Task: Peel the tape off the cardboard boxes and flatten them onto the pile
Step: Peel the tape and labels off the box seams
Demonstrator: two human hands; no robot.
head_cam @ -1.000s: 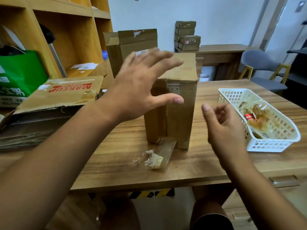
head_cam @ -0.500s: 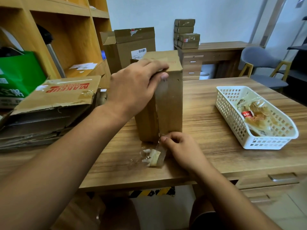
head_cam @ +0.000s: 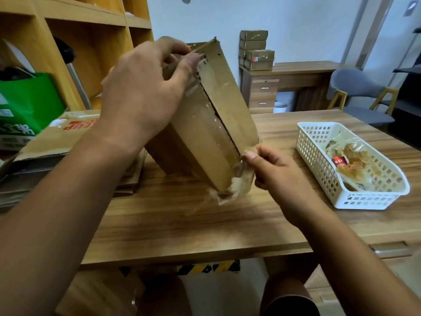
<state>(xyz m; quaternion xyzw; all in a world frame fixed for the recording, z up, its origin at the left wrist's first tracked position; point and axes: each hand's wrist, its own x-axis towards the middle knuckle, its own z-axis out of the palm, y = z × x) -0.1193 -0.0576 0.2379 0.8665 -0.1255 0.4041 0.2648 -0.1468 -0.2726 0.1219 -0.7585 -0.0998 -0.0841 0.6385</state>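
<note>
Cardboard box [head_cam: 218, 115] sits tilted between our hands over the tabletop [head_cam: 182, 224]; whether its lower corner touches the wood we cannot tell. Our left grip [head_cam: 141, 96] is curled round the box's upper end, fingers over the top edge. Our right grip [head_cam: 273, 169] pinches the loose, crumpled end of clear tape [head_cam: 241, 183] at the box's lower corner, while the rest of the strip lies along the seam. Left of the box lies the pile [head_cam: 57, 142] of flattened cardboard, with a green bag [head_cam: 27, 103] behind it by the shelf [head_cam: 95, 49]. To the right, apart from the box, a white basket [head_cam: 319, 160] holds crumpled clear scraps [head_cam: 350, 158].
</note>
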